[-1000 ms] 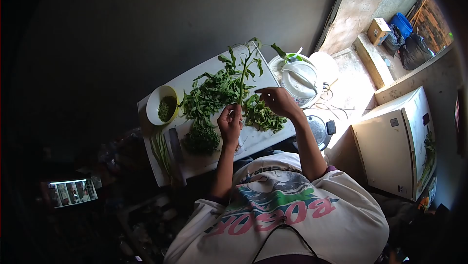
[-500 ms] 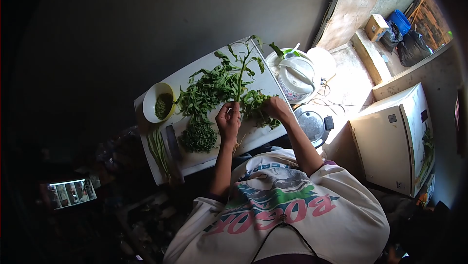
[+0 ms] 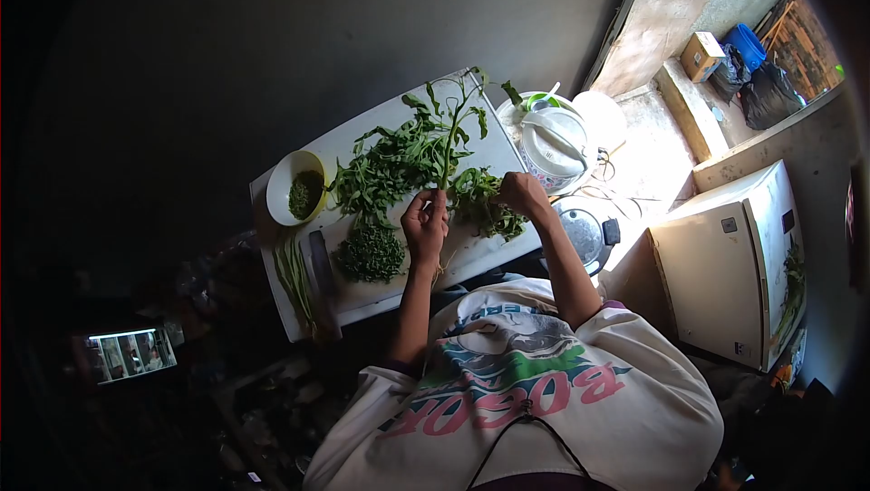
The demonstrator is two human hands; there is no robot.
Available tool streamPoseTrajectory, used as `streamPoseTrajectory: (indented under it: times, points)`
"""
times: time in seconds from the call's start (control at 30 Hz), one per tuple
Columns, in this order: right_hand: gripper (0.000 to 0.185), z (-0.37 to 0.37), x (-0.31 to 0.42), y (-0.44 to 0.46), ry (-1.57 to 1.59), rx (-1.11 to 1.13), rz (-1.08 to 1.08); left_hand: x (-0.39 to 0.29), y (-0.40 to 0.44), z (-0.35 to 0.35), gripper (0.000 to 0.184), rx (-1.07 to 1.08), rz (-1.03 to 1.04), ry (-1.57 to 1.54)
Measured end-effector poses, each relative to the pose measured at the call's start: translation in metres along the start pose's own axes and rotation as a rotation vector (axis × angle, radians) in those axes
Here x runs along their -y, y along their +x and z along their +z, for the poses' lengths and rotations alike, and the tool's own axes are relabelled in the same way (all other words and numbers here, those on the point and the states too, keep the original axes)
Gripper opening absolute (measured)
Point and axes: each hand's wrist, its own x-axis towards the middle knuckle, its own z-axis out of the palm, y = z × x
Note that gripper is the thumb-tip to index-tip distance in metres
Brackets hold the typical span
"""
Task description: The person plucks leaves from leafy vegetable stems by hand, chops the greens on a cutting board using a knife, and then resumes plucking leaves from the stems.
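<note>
The leaves look matt, the black bag glossy plastic.

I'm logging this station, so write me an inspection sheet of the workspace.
Surface: white table, partly covered with greens.
Job's things: leafy stem; leafy pile; heap of small leaves; bowl holding greens; long green strips beside a dark flat item, perhaps a knife.
Clutter: white lidded container and round lidded pot beside the table.
Hands: left hand grips the stem; right hand at the right-hand bunch, hold unclear.
Cables: dark cord beside the container.
Surroundings: cardboard box, black bag; lower left too dark.
</note>
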Motion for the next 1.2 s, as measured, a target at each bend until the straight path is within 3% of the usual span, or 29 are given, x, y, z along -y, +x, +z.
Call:
streamPoseTrajectory:
  times: [0.07,0.13,0.33,0.47,0.8,0.9,0.97,1.07,1.2]
  points:
    - [0.025,-0.002,-0.003,0.0,-0.035,0.101,-0.007,0.0,0.0,0.002,0.016,0.001,0.006,-0.008]
    - [0.024,-0.007,-0.001,-0.005,0.085,-0.038,0.015,0.001,0.0,0.003,0.016,0.006,0.01,-0.015]
    - [0.023,0.019,-0.007,-0.007,-0.008,-0.038,-0.061,0.0,-0.001,0.007,0.015,0.033,0.012,-0.032]
    - [0.028,0.051,-0.017,0.002,-0.065,-0.101,0.026,-0.001,-0.003,0.008,0.015,0.038,0.016,-0.024]
    - [0.035,0.022,-0.006,-0.002,-0.037,-0.167,0.01,0.001,-0.006,0.001,0.017,0.024,0.012,-0.027]
    - [0.041,0.007,-0.007,-0.005,0.005,-0.091,0.002,0.0,-0.005,0.0,0.018,0.025,0.013,-0.017]
    - [0.052,0.002,-0.008,-0.007,0.217,-0.146,-0.092,0.0,-0.005,0.0,0.018,0.018,0.009,-0.012]
    - [0.054,-0.001,-0.01,-0.007,0.353,-0.171,-0.255,0.001,-0.006,-0.001,0.018,0.021,-0.004,-0.017]
    - [0.05,-0.014,0.004,-0.009,0.574,-0.002,-0.134,-0.002,-0.007,0.006,0.017,0.0,0.017,-0.037]
